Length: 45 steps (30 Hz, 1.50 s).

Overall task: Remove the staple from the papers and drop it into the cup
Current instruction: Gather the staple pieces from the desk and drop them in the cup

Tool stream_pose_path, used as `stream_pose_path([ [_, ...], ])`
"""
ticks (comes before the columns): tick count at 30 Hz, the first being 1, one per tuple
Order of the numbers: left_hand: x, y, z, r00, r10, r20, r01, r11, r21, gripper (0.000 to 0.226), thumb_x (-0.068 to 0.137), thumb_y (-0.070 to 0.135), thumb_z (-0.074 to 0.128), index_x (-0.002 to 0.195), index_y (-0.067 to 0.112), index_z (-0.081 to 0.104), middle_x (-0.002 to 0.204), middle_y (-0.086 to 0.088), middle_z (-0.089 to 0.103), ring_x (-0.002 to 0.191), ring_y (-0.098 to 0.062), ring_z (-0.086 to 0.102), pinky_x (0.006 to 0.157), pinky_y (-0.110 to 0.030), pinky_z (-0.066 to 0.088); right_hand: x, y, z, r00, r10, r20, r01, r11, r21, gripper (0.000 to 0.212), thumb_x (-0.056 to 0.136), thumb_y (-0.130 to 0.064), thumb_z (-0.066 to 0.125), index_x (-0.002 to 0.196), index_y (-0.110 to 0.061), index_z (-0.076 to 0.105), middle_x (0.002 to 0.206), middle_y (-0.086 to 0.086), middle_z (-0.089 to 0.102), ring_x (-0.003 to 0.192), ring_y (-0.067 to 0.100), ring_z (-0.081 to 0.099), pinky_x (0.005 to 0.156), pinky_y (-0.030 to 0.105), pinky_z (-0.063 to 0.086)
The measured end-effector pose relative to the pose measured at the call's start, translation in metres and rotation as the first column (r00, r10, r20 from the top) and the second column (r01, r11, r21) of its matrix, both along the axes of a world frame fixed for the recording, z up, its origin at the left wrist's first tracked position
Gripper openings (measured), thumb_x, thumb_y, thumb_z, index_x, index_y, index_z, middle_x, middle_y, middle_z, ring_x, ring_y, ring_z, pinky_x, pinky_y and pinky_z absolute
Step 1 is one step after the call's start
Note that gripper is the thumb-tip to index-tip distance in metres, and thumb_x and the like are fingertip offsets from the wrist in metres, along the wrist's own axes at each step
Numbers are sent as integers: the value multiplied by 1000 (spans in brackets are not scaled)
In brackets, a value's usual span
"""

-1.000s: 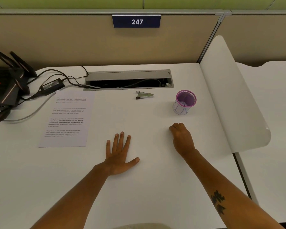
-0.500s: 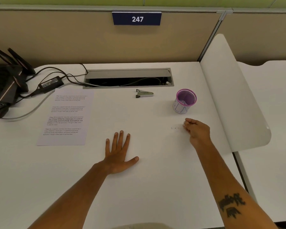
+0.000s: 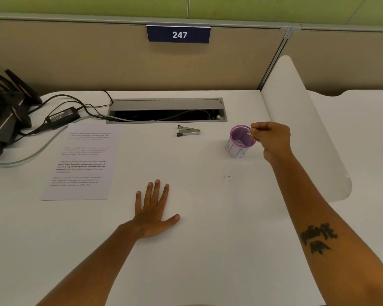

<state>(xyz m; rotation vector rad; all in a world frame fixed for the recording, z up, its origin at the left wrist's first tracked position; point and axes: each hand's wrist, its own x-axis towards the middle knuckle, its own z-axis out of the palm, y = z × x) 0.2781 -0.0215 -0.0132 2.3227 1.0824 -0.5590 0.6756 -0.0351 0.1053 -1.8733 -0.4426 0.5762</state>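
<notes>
The printed papers (image 3: 80,160) lie flat at the left of the white desk (image 3: 208,250). A purple-rimmed cup (image 3: 237,149) with several small metal bits in it stands at the right. My right hand (image 3: 272,138) hovers at the cup's right rim, thumb and fingers pinched on a tiny pale staple (image 3: 249,133) held over the opening. My left hand (image 3: 153,213) rests palm down on the desk, fingers spread, holding nothing. A staple remover (image 3: 188,130) lies between the papers and the cup.
An open cable tray (image 3: 166,110) runs along the back. A black router, power brick (image 3: 62,117) and cables crowd the far left. A white curved divider (image 3: 303,129) stands right of the cup. Tiny specks (image 3: 228,176) mark the desk below the cup.
My right hand rose from the desk and moved back and right to the cup's rim, fingers pinched. The left hand stayed flat.
</notes>
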Motion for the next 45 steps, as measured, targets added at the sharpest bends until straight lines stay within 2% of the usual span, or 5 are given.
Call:
stream_pose_path([
  [7, 1, 0, 1, 1000, 4, -1, -4, 1000, -8, 115, 64, 97, -3, 153, 33, -40, 156, 2, -54, 145, -21, -50, 122, -57, -25, 6, 10, -12, 766, 331, 550, -174, 932, -319, 13, 88, -13, 78, 99, -7, 83, 100, 11, 81, 94, 23, 74, 81, 26, 56],
  [26, 1, 2, -1, 1000, -3, 6, 4, 1000, -6, 116, 60, 98, -8, 150, 33, -43, 155, 1, -56, 145, -22, -49, 122, -57, -24, -22, -18, -14, 730, 137, 670, -122, 990, -68, 13, 93, -12, 71, 101, -8, 80, 97, 7, 79, 84, 13, 69, 72, -1, 44],
  [31, -1, 1, -2, 999, 7, 33, -7, 1000, -9, 114, 65, 97, -3, 153, 34, -39, 157, 2, -53, 146, -21, -49, 122, -58, -24, -69, -69, -67, 771, 84, 631, -121, 993, 16, 15, 92, -9, 72, 106, -8, 76, 100, 9, 71, 85, 25, 68, 75, 30, 57],
  [38, -1, 1, -3, 1000, 5, 24, -5, 1000, -5, 114, 66, 96, -2, 154, 33, -38, 158, 2, -53, 146, -21, -49, 122, -57, -24, -95, -116, -133, 665, 524, 532, -49, 741, -669, 77, 95, -63, 52, 155, -17, 36, 168, 13, 20, 153, 41, 23, 118, 63, 26],
  [45, -2, 1, -1, 999, 6, 45, -6, 1000, -14, 117, 62, 99, -6, 155, 33, -37, 157, 2, -53, 146, -21, -49, 122, -57, -25, -115, -111, -144, 594, 624, 508, -61, 665, -744, 85, 98, -70, 24, 165, -20, 10, 174, 7, 3, 159, 38, 12, 123, 68, 13],
])
